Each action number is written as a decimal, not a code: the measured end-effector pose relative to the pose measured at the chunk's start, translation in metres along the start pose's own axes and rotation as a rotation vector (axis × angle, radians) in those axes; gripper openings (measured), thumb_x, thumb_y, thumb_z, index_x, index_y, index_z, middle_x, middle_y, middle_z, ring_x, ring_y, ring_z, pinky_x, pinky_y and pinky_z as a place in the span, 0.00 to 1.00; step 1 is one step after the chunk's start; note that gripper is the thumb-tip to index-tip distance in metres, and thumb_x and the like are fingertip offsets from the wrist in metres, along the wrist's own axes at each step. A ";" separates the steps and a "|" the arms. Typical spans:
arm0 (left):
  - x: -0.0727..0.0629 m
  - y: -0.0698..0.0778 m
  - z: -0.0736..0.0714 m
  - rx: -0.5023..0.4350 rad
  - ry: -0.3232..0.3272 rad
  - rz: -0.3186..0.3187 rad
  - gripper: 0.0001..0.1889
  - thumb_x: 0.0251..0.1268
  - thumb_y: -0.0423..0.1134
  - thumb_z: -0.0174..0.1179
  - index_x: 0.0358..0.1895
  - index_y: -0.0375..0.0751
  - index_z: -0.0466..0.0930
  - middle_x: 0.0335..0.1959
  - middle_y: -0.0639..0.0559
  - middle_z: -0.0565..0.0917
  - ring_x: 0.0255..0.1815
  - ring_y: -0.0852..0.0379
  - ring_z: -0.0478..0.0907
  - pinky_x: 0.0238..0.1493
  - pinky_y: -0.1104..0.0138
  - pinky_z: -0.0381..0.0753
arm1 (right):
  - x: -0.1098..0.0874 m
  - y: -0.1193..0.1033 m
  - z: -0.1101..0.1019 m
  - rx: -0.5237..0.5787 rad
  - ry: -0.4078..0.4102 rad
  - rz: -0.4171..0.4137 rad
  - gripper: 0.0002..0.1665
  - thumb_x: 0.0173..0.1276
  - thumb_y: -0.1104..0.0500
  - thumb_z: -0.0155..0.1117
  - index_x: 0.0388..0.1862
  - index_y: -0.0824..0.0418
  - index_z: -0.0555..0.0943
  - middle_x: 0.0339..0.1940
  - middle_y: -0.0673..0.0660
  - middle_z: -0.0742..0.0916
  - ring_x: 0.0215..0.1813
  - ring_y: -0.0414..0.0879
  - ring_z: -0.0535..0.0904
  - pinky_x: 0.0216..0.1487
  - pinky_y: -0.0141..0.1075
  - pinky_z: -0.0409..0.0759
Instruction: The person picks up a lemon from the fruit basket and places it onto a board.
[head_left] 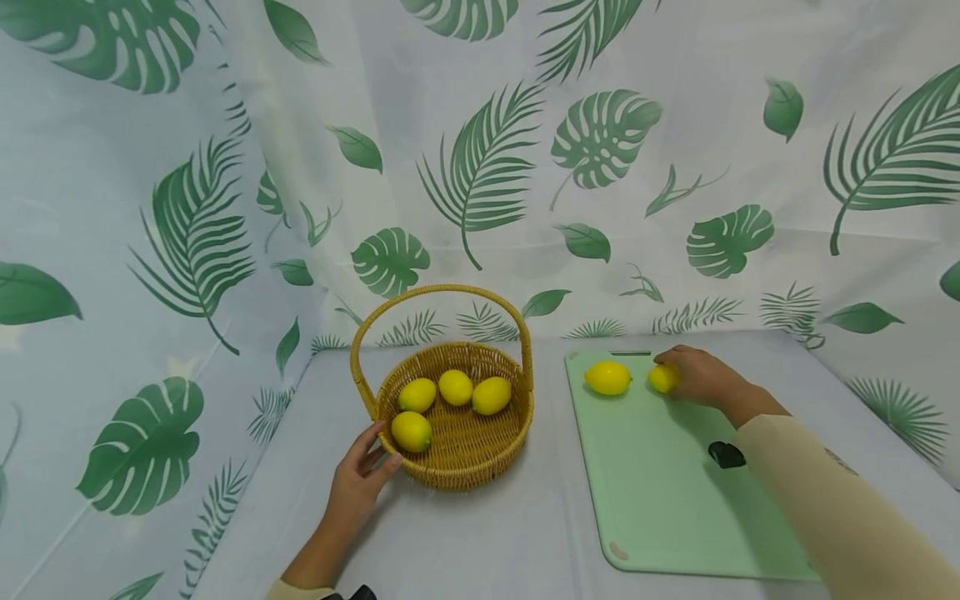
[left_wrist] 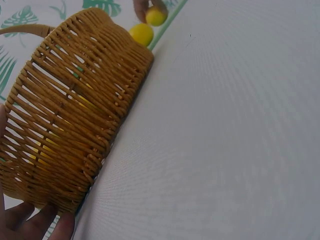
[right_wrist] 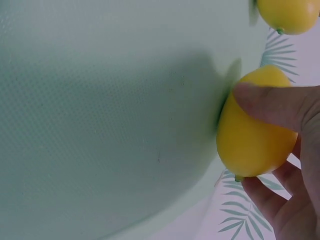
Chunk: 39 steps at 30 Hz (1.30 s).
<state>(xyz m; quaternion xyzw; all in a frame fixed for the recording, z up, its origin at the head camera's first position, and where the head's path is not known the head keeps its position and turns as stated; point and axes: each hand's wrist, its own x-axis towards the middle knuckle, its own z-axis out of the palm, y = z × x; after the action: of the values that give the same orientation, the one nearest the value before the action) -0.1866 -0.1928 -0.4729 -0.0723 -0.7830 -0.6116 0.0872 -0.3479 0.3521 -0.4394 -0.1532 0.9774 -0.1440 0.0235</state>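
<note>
My left hand [head_left: 356,481] holds the near left side of a round wicker basket [head_left: 465,475]. In the left wrist view its fingertips [left_wrist: 42,222] touch the weave low down. Inside the basket lie several yellow lemons [head_left: 456,387], grouped toward the left and back. My right hand [head_left: 705,379] grips another lemon [right_wrist: 257,132] between thumb and fingers, over the far part of a pale green cutting board [head_left: 660,500]. A second lemon [head_left: 608,378] rests on the board just left of that hand.
The basket's tall arched handle [head_left: 442,289] rises above its rim. White cloth [head_left: 540,517] covers the table, and a leaf-printed curtain [head_left: 510,183] hangs behind and at the sides. The board lies to the basket's right, with a strip of cloth between them.
</note>
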 end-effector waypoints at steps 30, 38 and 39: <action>0.000 0.000 0.000 -0.014 -0.004 -0.030 0.33 0.66 0.37 0.65 0.72 0.35 0.62 0.72 0.39 0.62 0.65 0.38 0.67 0.57 0.56 0.76 | -0.006 -0.007 -0.008 -0.002 0.030 -0.034 0.33 0.55 0.65 0.74 0.61 0.70 0.76 0.59 0.71 0.76 0.58 0.68 0.70 0.60 0.64 0.66; 0.000 0.000 0.000 0.003 -0.002 -0.026 0.33 0.66 0.37 0.65 0.72 0.36 0.63 0.72 0.39 0.62 0.65 0.38 0.68 0.57 0.55 0.75 | -0.013 -0.013 -0.014 -0.048 0.047 -0.088 0.31 0.56 0.63 0.74 0.59 0.69 0.77 0.56 0.68 0.78 0.56 0.64 0.73 0.59 0.62 0.69; 0.000 0.000 0.000 0.000 -0.003 -0.026 0.33 0.66 0.38 0.65 0.72 0.35 0.63 0.72 0.39 0.62 0.65 0.38 0.68 0.58 0.55 0.75 | -0.015 -0.014 -0.015 -0.050 0.048 -0.091 0.31 0.56 0.63 0.74 0.59 0.69 0.77 0.56 0.68 0.79 0.56 0.64 0.73 0.59 0.62 0.69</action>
<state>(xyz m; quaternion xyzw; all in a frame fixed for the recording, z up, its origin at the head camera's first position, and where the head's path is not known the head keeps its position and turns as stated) -0.1869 -0.1931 -0.4727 -0.0632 -0.7840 -0.6126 0.0781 -0.3311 0.3475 -0.4212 -0.1945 0.9730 -0.1239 -0.0106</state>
